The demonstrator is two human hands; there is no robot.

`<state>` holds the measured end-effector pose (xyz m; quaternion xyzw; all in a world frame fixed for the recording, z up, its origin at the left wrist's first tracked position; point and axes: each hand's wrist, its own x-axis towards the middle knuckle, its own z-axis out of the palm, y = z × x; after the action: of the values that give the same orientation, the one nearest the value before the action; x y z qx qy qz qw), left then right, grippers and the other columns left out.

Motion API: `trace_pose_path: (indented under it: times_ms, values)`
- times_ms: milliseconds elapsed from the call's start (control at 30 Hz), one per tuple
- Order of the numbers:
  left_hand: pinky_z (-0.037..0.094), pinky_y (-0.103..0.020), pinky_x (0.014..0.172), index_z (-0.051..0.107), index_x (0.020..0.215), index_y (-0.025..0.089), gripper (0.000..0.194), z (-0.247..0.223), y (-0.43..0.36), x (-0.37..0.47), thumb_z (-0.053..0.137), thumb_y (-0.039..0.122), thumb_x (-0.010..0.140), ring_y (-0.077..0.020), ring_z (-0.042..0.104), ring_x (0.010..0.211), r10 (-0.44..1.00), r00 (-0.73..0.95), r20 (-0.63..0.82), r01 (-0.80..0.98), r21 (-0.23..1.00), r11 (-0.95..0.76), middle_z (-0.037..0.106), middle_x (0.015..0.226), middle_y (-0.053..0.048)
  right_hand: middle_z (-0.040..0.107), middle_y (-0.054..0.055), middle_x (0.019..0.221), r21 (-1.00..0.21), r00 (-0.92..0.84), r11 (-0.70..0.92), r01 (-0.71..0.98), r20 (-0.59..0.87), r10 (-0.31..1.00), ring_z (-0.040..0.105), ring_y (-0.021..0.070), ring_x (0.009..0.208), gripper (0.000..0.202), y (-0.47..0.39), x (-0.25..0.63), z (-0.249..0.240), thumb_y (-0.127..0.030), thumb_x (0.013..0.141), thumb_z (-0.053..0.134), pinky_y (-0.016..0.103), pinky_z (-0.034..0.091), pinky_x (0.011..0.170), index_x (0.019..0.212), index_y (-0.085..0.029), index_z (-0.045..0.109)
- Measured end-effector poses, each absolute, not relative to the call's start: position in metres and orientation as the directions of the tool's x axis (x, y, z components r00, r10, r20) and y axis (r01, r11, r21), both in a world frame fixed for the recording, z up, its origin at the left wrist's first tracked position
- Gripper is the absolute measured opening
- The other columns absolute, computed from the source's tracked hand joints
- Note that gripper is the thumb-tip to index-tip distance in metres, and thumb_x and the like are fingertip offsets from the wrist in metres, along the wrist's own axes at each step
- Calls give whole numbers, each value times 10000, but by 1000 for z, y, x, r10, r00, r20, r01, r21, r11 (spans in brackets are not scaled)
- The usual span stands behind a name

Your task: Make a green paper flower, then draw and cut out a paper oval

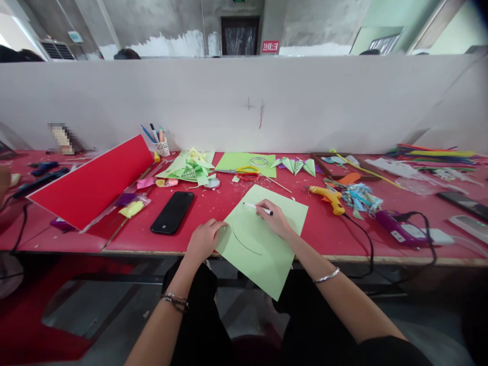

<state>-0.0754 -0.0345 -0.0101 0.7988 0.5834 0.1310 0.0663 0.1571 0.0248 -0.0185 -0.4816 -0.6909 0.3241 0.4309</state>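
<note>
A sheet of light green paper (263,229) lies slanted across the table edge, its lower corner hanging over my lap. A thin black curved line (244,245) is drawn on it. My right hand (277,219) is closed round a white marker pen (253,206) with a black end, its tip at the paper's upper left part. At the sheet's left corner, my left hand (205,240) grips the edge, thumb and fingers drawn together. A black phone (172,212) lies to the left of that hand.
Right of the paper are a yellow glue gun (328,197) with a cord and a purple power strip (400,229). Behind lie yellow-handled scissors (247,170), green scraps (194,168) and folded green cones (299,165). A red board (99,183) leans at left; a white partition (213,107) stands behind.
</note>
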Motion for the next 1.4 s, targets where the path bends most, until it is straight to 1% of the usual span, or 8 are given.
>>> trace_pose_path:
  times_ms: [233,467,667,767,900,1133,1267,1400]
  values:
    - [451,-230,735,577,1137,219,369,-8,-36,-74,346,122,867,-144,603,855,946,298,124,927,199,-318,609,994,-44,549,-4,662,-860,-11,296,415,320,947,521,144,613,170,27,160,-25,-355,780,452,270,406,611,766,-200,521]
    - [471,-279,843,500,1245,240,452,-4,-42,-75,353,88,845,-165,587,1030,940,339,42,938,61,-341,470,1353,-38,621,81,849,-849,88,256,463,331,939,613,162,693,327,28,186,-19,-394,845,324,278,478,607,1007,-166,495]
    - [504,-389,758,447,1298,129,507,14,-69,-52,321,23,819,-239,660,840,960,266,-88,956,-100,-274,428,1368,-165,665,80,986,-701,-95,295,649,310,946,629,221,901,299,-9,200,-9,-341,863,385,359,455,797,1097,-226,532]
    - [504,-389,719,480,1246,48,466,27,-83,-34,311,12,813,-234,667,734,966,219,-135,960,-147,-238,512,1244,-226,643,114,1063,-602,-149,288,745,271,951,585,275,996,296,-21,194,-15,-245,836,422,448,395,870,1103,-220,548]
    - [503,-358,652,592,1070,78,389,43,-97,-25,318,15,802,-237,661,706,956,222,-194,953,-162,-254,596,1059,-172,563,175,1204,-515,-190,287,808,233,954,494,315,1139,430,-19,190,-26,-75,768,394,568,259,943,1174,-167,504]
    - [495,-303,656,562,1138,217,372,46,-89,-47,327,131,863,-209,647,792,921,349,-171,936,22,-350,602,1114,-65,629,93,1113,-528,-460,491,692,201,865,567,228,995,419,9,212,-23,-92,776,426,411,368,904,1173,-198,508]
    - [486,-301,783,438,1289,196,464,33,-55,-57,316,104,851,-191,618,919,913,404,50,914,11,-405,453,1349,-68,595,73,1197,-583,-552,560,588,217,805,541,227,1066,348,26,227,-16,-179,792,478,402,381,924,1132,-227,536]
    - [506,-323,720,345,1367,182,531,16,-25,-59,300,101,844,-203,639,844,925,379,-23,920,-96,-379,361,1425,-96,670,48,1054,-639,-611,576,509,203,765,600,219,975,187,46,234,-6,-193,748,540,373,432,864,911,-232,623]
